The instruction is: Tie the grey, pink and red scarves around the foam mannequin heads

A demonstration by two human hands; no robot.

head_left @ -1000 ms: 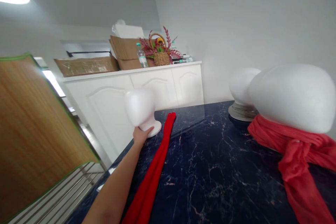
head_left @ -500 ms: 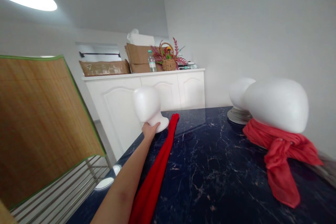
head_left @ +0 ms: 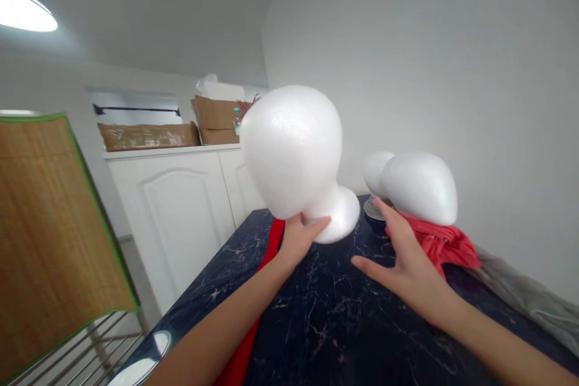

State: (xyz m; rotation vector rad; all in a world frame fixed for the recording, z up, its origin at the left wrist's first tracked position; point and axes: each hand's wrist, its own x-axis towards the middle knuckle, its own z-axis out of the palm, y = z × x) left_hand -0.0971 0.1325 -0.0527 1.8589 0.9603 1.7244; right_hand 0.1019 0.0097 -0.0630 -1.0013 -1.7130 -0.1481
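My left hand [head_left: 301,238] is closed around the neck of a white foam mannequin head [head_left: 292,145], which tilts above the dark marbled table [head_left: 316,319]. To the right of its base, my right hand [head_left: 402,259] reaches over the table with thumb and fingers apart, touching nothing that I can see. Beneath my left forearm runs a long red cloth [head_left: 242,353], partly hidden. Behind my right hand, another white foam head [head_left: 423,187] has a coral-red scarf [head_left: 446,244] tied at its neck.
A third white head [head_left: 376,172] stands by the wall on a greyish base. Crumpled grey fabric [head_left: 529,295] lies along the table's right side. White cabinets [head_left: 190,205] with cardboard boxes [head_left: 149,136] are behind. At left stands a rack with a woven mat [head_left: 58,223].
My left hand has lifted the mannequin head and brought it closer and to the right. My right hand has come into view from the right, open. The view has turned rightward.
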